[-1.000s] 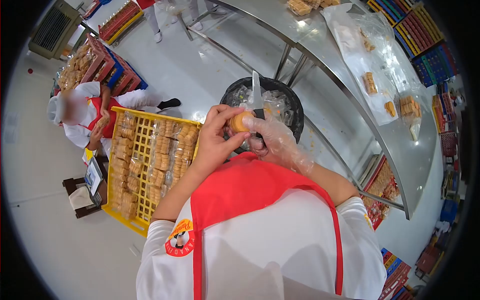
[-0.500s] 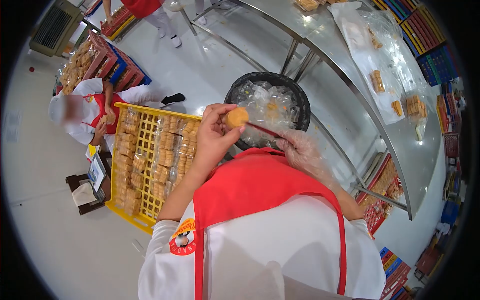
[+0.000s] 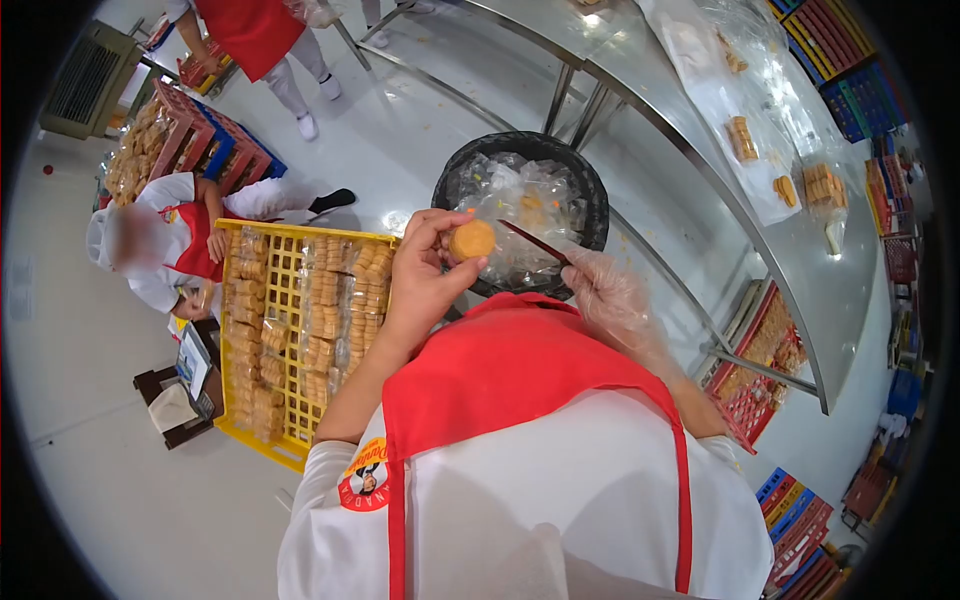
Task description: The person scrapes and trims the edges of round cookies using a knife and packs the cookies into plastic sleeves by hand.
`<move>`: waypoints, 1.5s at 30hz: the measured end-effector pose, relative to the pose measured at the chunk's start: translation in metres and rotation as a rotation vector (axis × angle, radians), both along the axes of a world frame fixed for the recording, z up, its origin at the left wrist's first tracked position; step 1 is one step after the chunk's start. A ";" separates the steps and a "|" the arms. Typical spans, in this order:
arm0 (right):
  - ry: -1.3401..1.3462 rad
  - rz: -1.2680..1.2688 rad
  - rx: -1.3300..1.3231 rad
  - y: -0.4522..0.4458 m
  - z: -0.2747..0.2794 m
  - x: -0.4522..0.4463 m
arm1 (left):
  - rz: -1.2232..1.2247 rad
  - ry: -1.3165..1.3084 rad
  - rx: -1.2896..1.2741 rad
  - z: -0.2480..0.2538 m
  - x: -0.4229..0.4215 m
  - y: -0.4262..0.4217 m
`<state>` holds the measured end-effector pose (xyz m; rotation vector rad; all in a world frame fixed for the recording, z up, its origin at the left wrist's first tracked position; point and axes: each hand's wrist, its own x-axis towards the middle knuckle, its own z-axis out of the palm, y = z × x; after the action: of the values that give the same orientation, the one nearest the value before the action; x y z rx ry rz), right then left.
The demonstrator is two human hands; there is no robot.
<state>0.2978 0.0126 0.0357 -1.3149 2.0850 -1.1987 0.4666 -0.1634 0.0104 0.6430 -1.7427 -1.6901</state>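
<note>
Between the fingers and thumb of my bare left hand [image 3: 430,262] is a round golden biscuit [image 3: 472,240], its flat face turned up toward me. My right hand [image 3: 603,283], in a clear plastic glove, is closed around the handle of a thin dark-red knife [image 3: 532,240]. The blade points up and left, its tip a little apart from the biscuit. Beneath both hands stands a black bin [image 3: 598,190] lined with crumpled clear plastic [image 3: 520,185].
To my left is a yellow crate [image 3: 300,238] of packed biscuits, with a seated co-worker [image 3: 160,230] beyond it. A steel table [image 3: 690,150] with biscuits on plastic curves along the right. Another person in a red apron [image 3: 255,35] stands at the far left.
The knife has come away from the biscuit's edge, and its blade now tilts up more. My left hand still holds the biscuit. The seated co-worker's hands have moved apart.
</note>
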 end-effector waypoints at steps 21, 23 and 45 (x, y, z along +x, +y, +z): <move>-0.041 -0.041 0.072 0.002 -0.002 -0.005 | -0.019 0.000 0.030 -0.005 -0.016 0.006; 0.070 0.021 0.066 0.004 -0.001 -0.006 | -0.021 0.005 0.025 -0.005 -0.016 0.005; -0.071 0.007 -0.015 0.005 -0.007 0.007 | -0.034 -0.075 -0.068 -0.010 -0.017 0.004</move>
<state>0.3046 0.0179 0.0291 -1.2658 2.0238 -1.2429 0.4498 -0.1589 0.0006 0.6571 -1.8645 -1.6408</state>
